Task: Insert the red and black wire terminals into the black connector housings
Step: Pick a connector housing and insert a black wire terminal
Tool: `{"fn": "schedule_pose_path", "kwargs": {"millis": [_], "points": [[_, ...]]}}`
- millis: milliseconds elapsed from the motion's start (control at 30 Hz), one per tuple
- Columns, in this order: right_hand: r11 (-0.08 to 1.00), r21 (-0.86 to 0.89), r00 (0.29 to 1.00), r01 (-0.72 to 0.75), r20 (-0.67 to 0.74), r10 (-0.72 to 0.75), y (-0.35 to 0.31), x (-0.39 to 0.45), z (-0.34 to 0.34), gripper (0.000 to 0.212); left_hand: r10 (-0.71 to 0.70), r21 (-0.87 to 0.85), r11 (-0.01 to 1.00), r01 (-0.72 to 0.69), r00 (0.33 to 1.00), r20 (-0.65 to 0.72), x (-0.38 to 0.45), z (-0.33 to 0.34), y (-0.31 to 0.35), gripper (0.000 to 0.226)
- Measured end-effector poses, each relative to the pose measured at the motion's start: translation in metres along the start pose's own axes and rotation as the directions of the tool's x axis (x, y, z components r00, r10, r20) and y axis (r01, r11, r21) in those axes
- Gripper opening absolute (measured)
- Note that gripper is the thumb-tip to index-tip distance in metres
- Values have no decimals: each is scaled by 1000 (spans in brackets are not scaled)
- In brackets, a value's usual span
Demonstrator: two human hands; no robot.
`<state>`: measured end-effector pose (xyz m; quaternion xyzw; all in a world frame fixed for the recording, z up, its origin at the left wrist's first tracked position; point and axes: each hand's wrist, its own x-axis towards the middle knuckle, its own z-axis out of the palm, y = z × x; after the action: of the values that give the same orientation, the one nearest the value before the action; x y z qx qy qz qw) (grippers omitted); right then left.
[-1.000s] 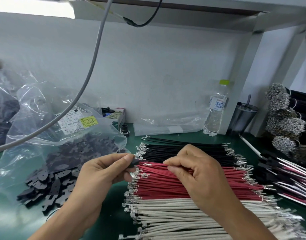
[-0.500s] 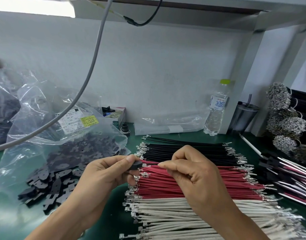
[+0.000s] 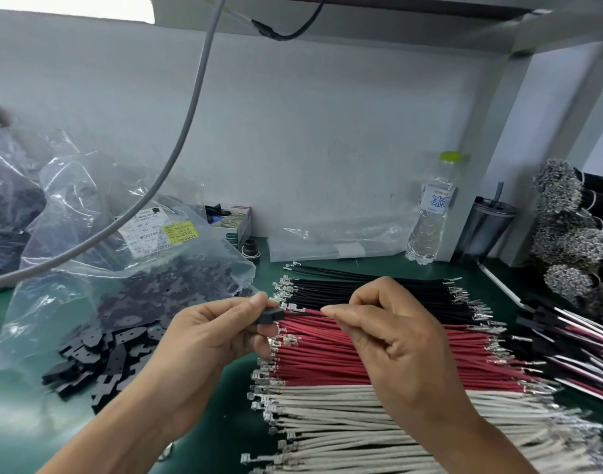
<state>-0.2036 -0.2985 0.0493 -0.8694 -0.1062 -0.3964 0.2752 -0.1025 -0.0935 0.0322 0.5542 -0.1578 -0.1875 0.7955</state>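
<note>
My left hand point(image 3: 211, 333) pinches a small black connector housing point(image 3: 269, 317) between thumb and fingers, above the wire piles. My right hand point(image 3: 389, 333) pinches a thin wire point(image 3: 305, 313) whose end meets the housing's right side; its terminal is hidden at the housing. Below the hands lie rows of black wires point(image 3: 378, 289), red wires point(image 3: 327, 357) and white wires point(image 3: 344, 422), all with metal terminals at their ends. Loose black housings point(image 3: 98, 357) spill from a clear plastic bag point(image 3: 88, 254) on the left.
A green mat point(image 3: 16, 415) covers the bench. A water bottle point(image 3: 431, 213), a dark tumbler point(image 3: 484, 230) and a small box point(image 3: 240, 225) stand at the back wall. Finished red, black and white assemblies point(image 3: 573, 340) and bundled wires point(image 3: 566, 234) crowd the right. A grey cable point(image 3: 177, 145) hangs across.
My right hand lifted a wire out of the pile and brought its end leftward to the housing held by my left hand; both hands rose slightly.
</note>
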Motion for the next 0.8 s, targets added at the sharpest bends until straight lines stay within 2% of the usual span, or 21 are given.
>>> {"fn": "schedule_pose_path", "kwargs": {"millis": [167,300,433,600,800], "points": [[998,-29,998,54,33,-53,-1,-3,4,27,-12,-11,1000,12,1000,-6,0,-2,-1,41],[981,-140,989,138,66,-130,0,-2,1,29,-18,-18,1000,18,1000,1,2,-3,-2,54],[961,-200,980,190,96,-173,-1,-1,-1,24,-17,-19,1000,17,1000,-1,2,-3,-1,54],[987,-132,988,87,134,-69,0,0,-3,26,3,44,999,-4,1000,20,-2,2,-1,38],[997,-70,993,15,114,-7,-8,-4,10,19,19,32,999,-19,1000,-20,-7,10,-5,39]]}}
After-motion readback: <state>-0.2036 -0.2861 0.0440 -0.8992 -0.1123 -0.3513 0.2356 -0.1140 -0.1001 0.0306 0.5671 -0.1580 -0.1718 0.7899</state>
